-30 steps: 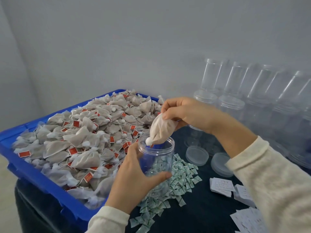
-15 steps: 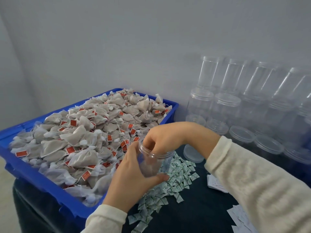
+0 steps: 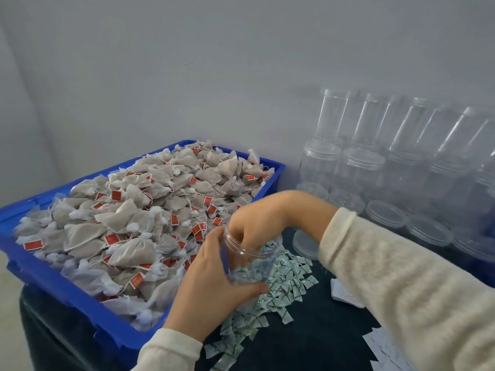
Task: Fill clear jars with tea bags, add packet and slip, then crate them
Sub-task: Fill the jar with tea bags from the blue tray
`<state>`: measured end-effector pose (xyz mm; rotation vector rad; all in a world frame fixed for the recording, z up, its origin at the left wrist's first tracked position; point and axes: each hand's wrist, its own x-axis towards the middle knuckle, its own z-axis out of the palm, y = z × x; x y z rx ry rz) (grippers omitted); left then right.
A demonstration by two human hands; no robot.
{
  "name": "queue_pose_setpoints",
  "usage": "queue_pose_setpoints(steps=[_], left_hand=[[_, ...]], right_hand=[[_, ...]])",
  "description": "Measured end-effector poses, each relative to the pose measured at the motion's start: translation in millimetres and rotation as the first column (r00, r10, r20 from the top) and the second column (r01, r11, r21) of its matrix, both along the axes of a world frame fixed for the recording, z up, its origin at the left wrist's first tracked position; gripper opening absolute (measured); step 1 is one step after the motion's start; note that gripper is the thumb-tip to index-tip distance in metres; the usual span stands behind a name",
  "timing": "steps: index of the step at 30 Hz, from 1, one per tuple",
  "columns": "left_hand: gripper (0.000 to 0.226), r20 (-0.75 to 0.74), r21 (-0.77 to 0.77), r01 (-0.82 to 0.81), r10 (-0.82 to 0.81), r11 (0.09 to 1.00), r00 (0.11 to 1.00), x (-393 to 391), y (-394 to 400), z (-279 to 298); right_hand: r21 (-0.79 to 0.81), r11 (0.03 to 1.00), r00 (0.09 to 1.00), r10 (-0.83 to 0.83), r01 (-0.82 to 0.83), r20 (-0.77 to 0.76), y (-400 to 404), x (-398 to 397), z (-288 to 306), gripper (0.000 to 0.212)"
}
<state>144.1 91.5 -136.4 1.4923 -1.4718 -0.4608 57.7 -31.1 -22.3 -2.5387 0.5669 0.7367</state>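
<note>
Left hand [image 3: 214, 285] grips the jar [image 3: 250, 259], tilted, just right of the bin [image 3: 67, 290] of tea bags [image 3: 128, 226], over the packets [image 3: 284, 285]. Right hand [image 3: 254, 223] has its fingers down in the jar mouth; open or curled, cannot tell. Risks: the wrist snagging the rim on withdrawal and dragging a bag out; the tilted jar slipping onto the packets; the sleeve brushing slips [image 3: 345, 293] right of the jar.
</note>
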Motion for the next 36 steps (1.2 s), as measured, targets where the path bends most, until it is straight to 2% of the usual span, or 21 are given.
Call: queue_pose_setpoints(steps=[3,5,8,10,13,18,21,23,25,27,30,32,34,36], left_hand=[[0.098,-0.007,0.022,0.002,-0.002,1.000,1.000,-1,1,1],[0.097,-0.029,0.028,-0.028,0.029,0.999,0.999,-3,1,3],[0.094,-0.078,0.030,-0.066,0.068,0.997,0.995,-6,1,6],[0.098,-0.102,0.037,-0.081,0.084,0.996,0.991,-7,0,7],[0.105,-0.125,0.071,-0.124,0.133,0.990,0.983,-9,-3,8],[0.116,-0.181,0.146,-0.148,0.173,0.978,0.968,-8,-5,13],[0.108,-0.150,0.214,-0.152,0.186,0.965,0.971,-10,-4,20],[0.104,-0.112,0.248,-0.132,0.164,0.960,0.980,-11,-3,25],[0.102,-0.078,0.309,-0.085,0.114,0.947,0.990,-10,-7,35],[0.091,-0.054,0.419,0.002,0.023,0.908,0.998,-5,-11,47],[0.066,-0.172,0.423,0.104,-0.033,0.900,0.985,6,-12,53],[0.053,-0.178,0.407,0.142,-0.074,0.902,0.981,6,-14,55],[0.052,-0.185,0.377,0.166,-0.101,0.911,0.977,5,-13,56],[0.063,-0.305,0.348,0.175,-0.065,0.921,0.950,5,-9,51]], right_hand=[[0.186,0.974,0.975,-0.161,0.131,0.154,-13,-7,23,0.009],[0.249,0.944,0.915,-0.287,0.219,0.284,-27,-12,34,0.009],[0.175,0.920,0.796,-0.391,0.351,0.462,-51,-7,28,0.010],[0.074,0.896,0.748,-0.409,0.438,0.523,-68,0,10,0.012],[-0.057,0.879,0.775,-0.384,0.473,0.502,-85,12,-25,0.021],[-0.117,0.848,0.782,-0.412,0.517,0.468,-99,44,-75,0.028],[-0.216,0.828,0.827,-0.420,0.518,0.374,-109,65,-89,0.030],[-0.320,0.838,0.894,-0.379,0.441,0.240,-114,77,-96,0.030],[-0.383,0.843,0.926,-0.337,0.377,0.170,-118,84,-102,0.022],[-0.415,0.835,0.932,-0.308,0.361,0.192,-121,88,-108,0.014],[-0.493,0.800,0.934,-0.232,0.342,0.270,-122,89,-112,0.017],[-0.588,0.750,0.948,-0.177,0.304,0.264,-122,90,-113,0.015],[-0.660,0.692,0.954,-0.165,0.292,0.250,-123,93,-113,0.019],[-0.677,0.663,0.947,-0.206,0.321,0.248,-125,95,-114,0.022]])
